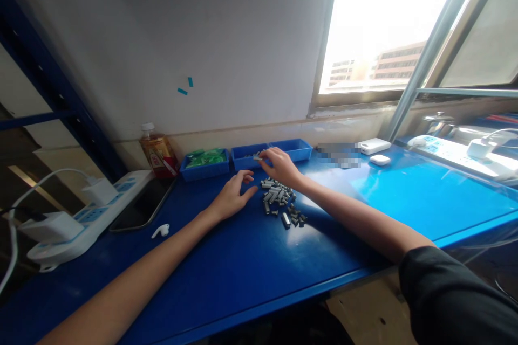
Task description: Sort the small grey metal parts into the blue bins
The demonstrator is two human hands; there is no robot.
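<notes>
My right hand reaches over the front rim of the middle blue tray, its fingertips pinched on a small grey metal part. A pile of several small grey metal parts lies on the blue table just below that hand. Left of the pile, my left hand rests on the table with its fingers curled and apart, holding nothing. A blue tray with green packets stands to the left, and another blue tray to the right.
A drink bottle stands at the wall. A phone, a white earbud and a power strip with chargers lie at left. An earbud case, a white box and another power strip lie at right below the window.
</notes>
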